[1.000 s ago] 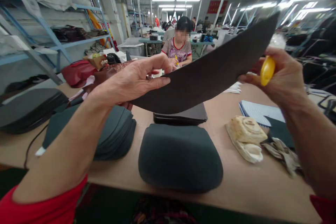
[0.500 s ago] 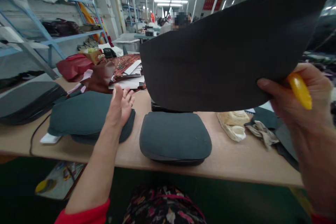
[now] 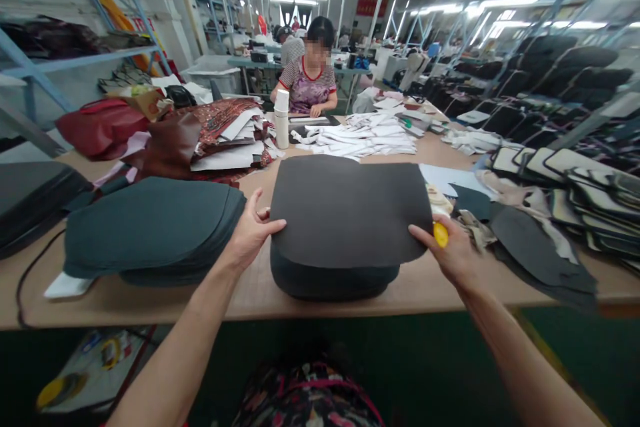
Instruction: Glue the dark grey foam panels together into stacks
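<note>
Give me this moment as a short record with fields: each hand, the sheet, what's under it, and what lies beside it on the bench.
Left hand: open, thumb on the dark sheet at its left edge
Right hand: closed on a yellow object, thumb on the sheet's right edge
Sheet: lies flat over a dark cushion pad
Left of pad: stack of dark green pieces
Surface: wooden workbench

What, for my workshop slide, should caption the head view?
Left hand and right hand steady a dark sheet over a grey cushion on the table; the right holds a yellow object.
</note>
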`<state>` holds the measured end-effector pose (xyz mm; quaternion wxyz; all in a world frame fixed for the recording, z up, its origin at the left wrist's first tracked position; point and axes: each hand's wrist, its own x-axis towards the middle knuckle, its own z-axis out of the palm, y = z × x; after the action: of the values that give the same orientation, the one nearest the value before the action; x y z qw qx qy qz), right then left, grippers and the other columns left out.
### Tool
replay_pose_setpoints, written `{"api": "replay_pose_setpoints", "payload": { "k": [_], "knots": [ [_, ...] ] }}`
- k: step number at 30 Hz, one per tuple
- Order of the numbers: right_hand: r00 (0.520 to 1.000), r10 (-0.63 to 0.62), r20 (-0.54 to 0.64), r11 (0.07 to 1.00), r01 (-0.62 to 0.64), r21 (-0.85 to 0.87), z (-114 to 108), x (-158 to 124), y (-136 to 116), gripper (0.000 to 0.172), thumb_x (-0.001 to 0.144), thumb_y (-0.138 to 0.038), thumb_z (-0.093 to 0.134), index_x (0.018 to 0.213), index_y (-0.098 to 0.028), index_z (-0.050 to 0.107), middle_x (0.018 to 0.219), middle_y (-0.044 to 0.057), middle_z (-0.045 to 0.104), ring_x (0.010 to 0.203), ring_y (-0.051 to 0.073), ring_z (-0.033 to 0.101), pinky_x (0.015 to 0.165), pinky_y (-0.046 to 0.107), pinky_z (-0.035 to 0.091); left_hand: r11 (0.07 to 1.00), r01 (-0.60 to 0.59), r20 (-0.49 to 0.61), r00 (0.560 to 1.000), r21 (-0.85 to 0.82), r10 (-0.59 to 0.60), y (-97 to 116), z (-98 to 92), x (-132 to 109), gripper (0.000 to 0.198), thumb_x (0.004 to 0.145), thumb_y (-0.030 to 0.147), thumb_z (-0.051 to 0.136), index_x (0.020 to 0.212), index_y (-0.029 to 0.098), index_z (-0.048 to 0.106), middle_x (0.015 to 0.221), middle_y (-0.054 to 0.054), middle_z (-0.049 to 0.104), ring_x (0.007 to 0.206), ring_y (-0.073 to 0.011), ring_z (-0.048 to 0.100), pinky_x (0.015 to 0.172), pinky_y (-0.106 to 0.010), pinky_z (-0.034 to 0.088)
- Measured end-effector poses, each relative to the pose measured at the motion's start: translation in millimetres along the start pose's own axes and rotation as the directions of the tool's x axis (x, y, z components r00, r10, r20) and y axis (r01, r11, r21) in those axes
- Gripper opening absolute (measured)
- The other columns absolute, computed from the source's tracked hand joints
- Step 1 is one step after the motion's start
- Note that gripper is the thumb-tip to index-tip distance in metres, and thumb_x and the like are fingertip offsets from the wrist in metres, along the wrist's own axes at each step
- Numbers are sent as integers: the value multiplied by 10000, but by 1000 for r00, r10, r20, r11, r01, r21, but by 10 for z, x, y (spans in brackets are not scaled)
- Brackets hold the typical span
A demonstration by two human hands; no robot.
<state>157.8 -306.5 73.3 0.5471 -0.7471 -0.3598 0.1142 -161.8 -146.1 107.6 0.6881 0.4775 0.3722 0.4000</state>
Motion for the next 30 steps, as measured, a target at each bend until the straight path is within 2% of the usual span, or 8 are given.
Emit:
{"api": "replay_pose_setpoints", "payload": {
  "k": [4,7,11,13,16,21,25,30],
  "knots": [
    [999,-46,12,969,47,-241,128,-157,405,440,618,-528,659,874,-175,597,734,42,583,681,201,533,638,334,444,992,68,-38,997,107,-64,-310,-69,-21,1062,602,76,715,1416,253,57,889,-40,681,828,-189,654,845,-391,489],
    [996,-41,79,966,60,-252,231,-231,632,448,682,-554,585,901,-163,579,724,47,578,644,189,528,597,314,436,977,156,-44,987,144,-152,-578,-147,-76,1070,610,75,709,1421,248,32,901,-51,688,831,-195,656,850,-400,483],
    [992,-43,115,970,69,-235,398,-180,778,477,673,-599,558,834,-150,574,680,40,560,606,181,517,574,310,428,963,210,-87,976,168,-198,-850,-241,-76,1079,605,55,700,1423,193,11,870,-69,687,792,-204,660,829,-413,489],
    [991,-52,123,969,79,-232,475,-95,783,488,671,-614,553,815,-149,581,676,42,562,606,182,515,577,313,424,962,200,-111,977,184,-182,-888,-267,-23,1068,612,44,690,1423,185,10,861,-68,681,785,-197,657,823,-400,491],
    [990,-67,124,969,94,-227,529,27,747,509,667,-614,561,842,-138,599,741,67,587,655,195,531,624,328,433,965,160,-155,979,208,-129,-822,-283,75,1050,631,49,683,1420,206,9,885,-66,661,816,-180,648,834,-368,485],
    [992,-58,109,972,80,-219,425,43,720,519,689,-543,575,997,-127,601,824,80,608,713,203,549,660,330,445,963,112,-179,981,245,-68,-685,-268,173,1048,639,84,697,1414,266,16,903,-53,636,834,-174,645,834,-368,485],
    [995,-34,98,971,57,-234,350,-62,776,538,680,-481,598,1087,-129,587,793,55,598,684,190,540,644,320,447,947,124,-208,976,296,-63,-785,-244,245,1072,592,74,722,1418,229,56,909,-64,623,835,-187,640,841,-399,480],
    [994,-19,103,966,45,-253,371,-144,875,633,675,-438,608,1213,-118,518,831,60,598,699,192,545,648,316,455,924,138,-234,971,358,-54,-935,-244,335,1097,559,81,738,1420,214,70,927,-62,605,850,-183,628,857,-400,471]
  ]
}}
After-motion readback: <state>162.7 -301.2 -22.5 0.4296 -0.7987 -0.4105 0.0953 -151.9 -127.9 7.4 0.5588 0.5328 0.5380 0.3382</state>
